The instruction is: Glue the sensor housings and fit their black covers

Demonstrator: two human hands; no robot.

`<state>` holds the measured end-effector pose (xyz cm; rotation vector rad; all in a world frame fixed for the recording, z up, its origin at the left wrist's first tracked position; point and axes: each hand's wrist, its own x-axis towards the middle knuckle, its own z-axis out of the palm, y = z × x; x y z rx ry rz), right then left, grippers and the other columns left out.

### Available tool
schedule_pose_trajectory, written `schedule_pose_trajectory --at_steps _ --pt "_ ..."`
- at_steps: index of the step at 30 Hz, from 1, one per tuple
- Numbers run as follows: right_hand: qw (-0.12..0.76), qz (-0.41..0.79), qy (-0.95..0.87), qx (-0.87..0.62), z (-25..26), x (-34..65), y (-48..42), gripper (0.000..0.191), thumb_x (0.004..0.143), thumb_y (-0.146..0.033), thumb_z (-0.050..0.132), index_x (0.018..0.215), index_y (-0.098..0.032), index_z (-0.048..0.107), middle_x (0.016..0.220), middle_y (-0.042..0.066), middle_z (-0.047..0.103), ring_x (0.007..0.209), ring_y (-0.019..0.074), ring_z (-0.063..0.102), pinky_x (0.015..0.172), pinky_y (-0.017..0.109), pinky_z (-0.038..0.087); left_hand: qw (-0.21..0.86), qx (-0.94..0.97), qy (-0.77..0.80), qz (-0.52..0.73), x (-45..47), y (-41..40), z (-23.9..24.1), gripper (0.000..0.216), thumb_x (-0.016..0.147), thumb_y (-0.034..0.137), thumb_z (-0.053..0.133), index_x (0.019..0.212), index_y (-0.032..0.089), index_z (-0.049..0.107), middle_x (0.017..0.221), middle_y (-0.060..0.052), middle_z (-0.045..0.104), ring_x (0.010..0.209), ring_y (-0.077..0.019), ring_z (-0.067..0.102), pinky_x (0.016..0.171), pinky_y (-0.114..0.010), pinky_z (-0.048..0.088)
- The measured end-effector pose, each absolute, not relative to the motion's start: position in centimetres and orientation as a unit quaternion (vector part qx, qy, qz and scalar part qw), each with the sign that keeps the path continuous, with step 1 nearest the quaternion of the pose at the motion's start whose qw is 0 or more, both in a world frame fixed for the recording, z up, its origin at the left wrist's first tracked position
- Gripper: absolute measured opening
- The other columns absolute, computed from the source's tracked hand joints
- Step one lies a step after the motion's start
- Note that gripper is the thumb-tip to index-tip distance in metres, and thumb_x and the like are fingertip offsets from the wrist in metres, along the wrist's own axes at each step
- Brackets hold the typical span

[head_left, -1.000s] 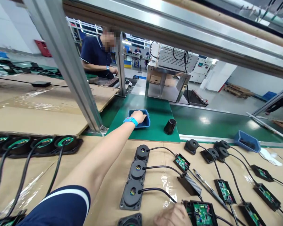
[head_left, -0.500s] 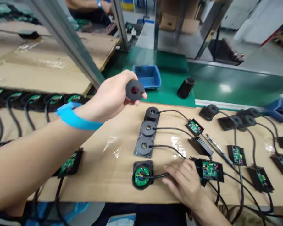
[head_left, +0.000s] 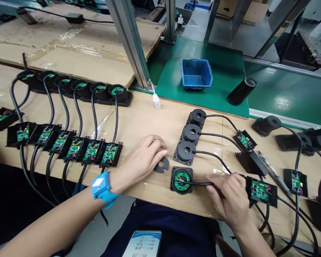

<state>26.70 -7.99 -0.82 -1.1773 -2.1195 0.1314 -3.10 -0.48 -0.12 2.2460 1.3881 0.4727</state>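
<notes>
My left hand [head_left: 143,157], a blue band on its wrist, pinches a notched black ring [head_left: 162,166] low over the cardboard-covered table. Right of the ring lies a black square housing [head_left: 181,179] whose round opening shows a green circuit board and coloured wires. A black cable [head_left: 200,184] runs from that board to my right hand [head_left: 231,196], closed around it with thumb and fingertips. Beyond my right hand sits an open black box [head_left: 262,191] with a green board inside. Three black housings with ring-shaped tops [head_left: 186,151] stand in a column behind the open one.
A row of cabled housings [head_left: 117,91] and open circuit boxes [head_left: 109,155] lies to the left. On the green mat are a blue bin [head_left: 196,75] and a black cylinder [head_left: 242,91]. A metal post [head_left: 128,39] rises behind the table. More cabled parts [head_left: 295,184] crowd the right.
My left hand has come back from near the blue bin to beside the open housing, with the black ring in it. My right hand stays at the cable. The view has turned left.
</notes>
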Motion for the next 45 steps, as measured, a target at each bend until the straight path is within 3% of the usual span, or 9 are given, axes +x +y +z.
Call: schedule_pose_trajectory --at_steps 3,6,8,11,18,24,29,35,45 --pt "0.347 0.057 -0.819 -0.452 -0.7 26.6 -7.9 0.011 0.1 -0.018 0.063 0.109 -0.014 0.068 0.089 0.006 0.075 0.075 0.0159 0.063 0.082 0.038 0.039 0.255 0.838 0.46 0.145 -4.5 -1.3 1.1 0.051 0.098 0.05 0.062 0.139 0.022 0.053 0.139 -0.011 0.056 0.133 -0.0281 0.056 0.111 -0.044 0.051" --pt "0.347 0.067 -0.816 -0.457 -0.2 26.3 -7.9 0.01 0.1 -0.019 0.063 0.107 -0.015 0.069 0.089 0.006 0.075 0.076 0.0158 0.064 0.082 0.038 0.038 0.247 0.863 0.429 0.1 -5.1 -1.9 1.2 0.048 0.093 0.035 0.072 0.137 0.023 0.056 0.13 -0.009 0.062 0.121 -0.0269 0.064 0.103 -0.042 0.057" --pt "0.347 0.069 -0.811 -0.467 0.2 26.1 -7.9 0.009 0.101 -0.02 0.063 0.106 -0.016 0.069 0.086 0.005 0.075 0.074 0.015 0.063 0.082 0.038 0.036 0.236 0.87 0.425 0.081 -4.9 -2.0 1.1 0.039 0.094 0.025 0.07 0.131 0.022 0.06 0.121 -0.008 0.067 0.109 -0.0252 0.069 0.096 -0.041 0.061" --pt "0.346 0.072 -0.8 -0.485 0.7 25.8 -8.0 0.006 0.1 -0.021 0.065 0.1 -0.017 0.069 0.081 0.001 0.073 0.071 0.0139 0.062 0.083 0.039 0.034 0.211 0.87 0.432 0.109 -4.6 -2.4 1.7 0.031 0.094 0.025 0.067 0.124 0.019 0.063 0.117 -0.008 0.069 0.104 -0.0257 0.071 0.092 -0.042 0.063" --pt "0.344 0.07 -0.795 -0.495 1.2 25.8 -8.0 0.007 0.097 -0.024 0.068 0.091 -0.02 0.068 0.077 -0.002 0.074 0.065 0.0131 0.059 0.081 0.039 0.032 0.173 0.87 0.384 0.256 -2.9 -4.8 4.9 0.038 0.099 0.036 0.063 0.134 0.021 0.059 0.121 -0.006 0.072 0.106 -0.0182 0.072 0.102 -0.03 0.061" --pt "0.331 0.086 -0.796 -0.498 1.5 25.7 -7.8 0.009 0.098 -0.023 0.066 0.09 -0.022 0.068 0.075 -0.003 0.072 0.063 0.0124 0.057 0.083 0.04 0.032 0.186 0.888 0.346 0.238 -0.3 -5.1 5.2 0.035 0.103 0.03 0.057 0.135 0.017 0.06 0.118 -0.009 0.072 0.109 -0.02 0.071 0.097 -0.033 0.065" --pt "0.336 0.091 -0.794 -0.498 1.4 25.7 -7.8 0.007 0.098 -0.022 0.066 0.091 -0.022 0.068 0.075 -0.002 0.072 0.063 0.0126 0.057 0.084 0.04 0.032 0.151 0.899 0.361 0.198 0.9 -5.3 4.9 0.037 0.103 0.031 0.056 0.137 0.016 0.061 0.109 -0.01 0.071 0.095 -0.0226 0.071 0.085 -0.04 0.067" --pt "0.348 0.089 -0.793 -0.492 1.1 25.8 -7.8 0.007 0.097 -0.022 0.067 0.091 -0.02 0.068 0.073 -0.003 0.07 0.063 0.0131 0.056 0.083 0.04 0.032 0.068 0.906 0.376 0.182 1.5 -5.9 4.8 0.041 0.102 0.037 0.06 0.131 0.008 0.063 0.093 -0.009 0.068 0.082 -0.0227 0.066 0.074 -0.039 0.061" --pt "0.349 0.081 -0.792 -0.494 0.8 25.8 -7.8 0.007 0.098 -0.025 0.066 0.092 -0.022 0.069 0.071 -0.003 0.07 0.063 0.0128 0.056 0.082 0.04 0.033 0.013 0.909 0.384 0.159 2.1 -6.2 4.1 0.046 0.103 0.039 0.057 0.131 0.002 0.061 0.088 -0.009 0.065 0.078 -0.0233 0.061 0.07 -0.04 0.053"
